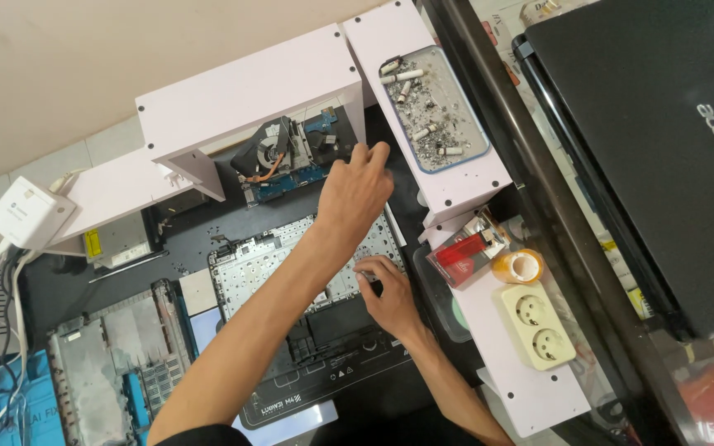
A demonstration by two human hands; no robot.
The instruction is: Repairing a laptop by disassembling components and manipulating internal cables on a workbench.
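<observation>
Opened laptop base (pixel 307 285), centre of the desk. Left hand (pixel 355 194), fingers loosely spread and grasping nothing, reaches past base's far edge to circuit board w/ fan (pixel 287 157). Right hand (pixel 388 296) presses flat on base's right side, nothing gripped; power socket (pixel 537 325) sits right of base.

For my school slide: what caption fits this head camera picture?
Left hand reaches toward a laptop board with fan; right hand rests on the opened laptop base.

Left arm stretches forward, left hand (pixel 355 192) fingers curled downward; right hand (pixel 387 293) lower, palm down, fingers bent
</observation>
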